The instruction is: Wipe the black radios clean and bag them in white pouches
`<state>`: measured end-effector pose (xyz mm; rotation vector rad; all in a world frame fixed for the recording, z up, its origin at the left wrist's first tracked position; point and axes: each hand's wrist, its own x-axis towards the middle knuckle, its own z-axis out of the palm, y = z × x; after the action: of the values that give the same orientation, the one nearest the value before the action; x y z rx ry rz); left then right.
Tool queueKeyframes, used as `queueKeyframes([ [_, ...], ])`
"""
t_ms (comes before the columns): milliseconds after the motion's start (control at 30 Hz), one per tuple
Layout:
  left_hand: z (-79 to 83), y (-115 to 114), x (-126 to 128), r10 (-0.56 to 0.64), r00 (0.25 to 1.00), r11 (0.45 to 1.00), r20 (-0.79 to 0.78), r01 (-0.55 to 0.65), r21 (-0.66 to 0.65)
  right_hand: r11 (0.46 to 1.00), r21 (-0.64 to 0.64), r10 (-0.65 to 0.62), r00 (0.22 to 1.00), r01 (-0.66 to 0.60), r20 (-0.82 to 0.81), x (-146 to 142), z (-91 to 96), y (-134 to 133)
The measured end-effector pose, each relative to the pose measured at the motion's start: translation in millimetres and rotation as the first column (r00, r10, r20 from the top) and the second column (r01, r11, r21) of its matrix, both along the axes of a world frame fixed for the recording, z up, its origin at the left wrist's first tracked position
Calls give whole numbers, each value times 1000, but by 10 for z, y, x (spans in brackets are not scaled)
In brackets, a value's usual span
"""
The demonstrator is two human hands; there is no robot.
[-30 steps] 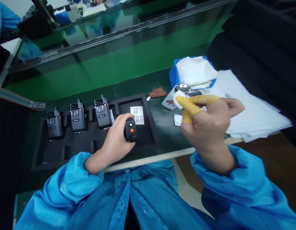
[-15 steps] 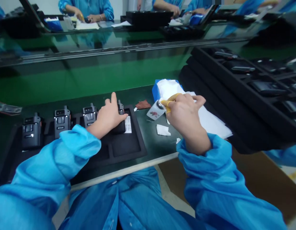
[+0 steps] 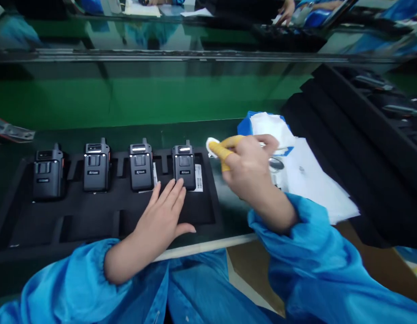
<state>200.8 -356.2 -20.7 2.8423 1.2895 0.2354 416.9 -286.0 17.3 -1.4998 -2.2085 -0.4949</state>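
My left hand (image 3: 163,211) lies flat on the black foam tray (image 3: 90,229), fingers stretched out. Its fingertips are at the lower edge of the rightmost two-way radio (image 3: 184,164), which is marked "Riton". More black radios, including one (image 3: 141,166) just left of it, stand in a row in the tray. White barcode labels (image 3: 198,177) show beside some of them. Yellow covers wrap fingers of my right hand (image 3: 247,162), which pinches a small white wipe (image 3: 212,146) above the tray's right edge. A white bottle with a round metal cap (image 3: 276,164) is partly hidden behind this hand.
A blue box of white wipes (image 3: 269,126) stands at the back right, with white paper sheets (image 3: 316,180) next to it. Stacked black foam trays (image 3: 337,135) holding devices fill the right side. A ledge (image 3: 144,56) runs across the back; a co-worker's hand (image 3: 287,11) shows beyond.
My right hand has left the white bottle and moved left with a wipe. My left hand has let go of the rightmost radio and come down toward me. The view has tilted down.
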Motion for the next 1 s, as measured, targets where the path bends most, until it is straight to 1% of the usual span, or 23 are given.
queueKeyframes([
  [100, -95, 28, 26, -4, 998, 1000, 57, 3, 17, 995, -2, 100, 992, -100, 80, -245, -160, 208],
  [200, -94, 53, 28, -10, 996, 1000, 89, 10, 3, 983, 24, 176, 970, -182, 168, -395, -277, 347],
  [300, -75, 57, 13, -15, 995, 1000, 97, 16, -12, 974, 48, 206, 956, -221, 209, -422, -330, 380],
  [467, -73, 53, 13, -18, 992, 999, 124, 24, -42, 989, 84, 105, 973, -124, 205, -338, -358, 322],
  [600, -79, 54, 21, -12, 990, 999, 143, 17, -38, 988, 52, 138, 976, -148, 166, -423, -369, 351],
  [667, -81, 58, 20, -17, 988, 999, 150, 23, -40, 991, 35, 122, 977, -130, 173, -477, -371, 382],
  [767, -82, 58, 17, -16, 989, 998, 145, 24, -53, 991, 90, 79, 980, -97, 183, -483, -389, 390],
  [900, -83, 44, 13, -10, 990, 998, 142, 18, -53, 980, 187, 44, 985, -75, 165, -372, -442, 313],
  [1000, -86, 32, 10, 1, 988, 998, 154, 8, -54, 985, 171, -24, 985, -5, 171, -259, -459, 263],
])
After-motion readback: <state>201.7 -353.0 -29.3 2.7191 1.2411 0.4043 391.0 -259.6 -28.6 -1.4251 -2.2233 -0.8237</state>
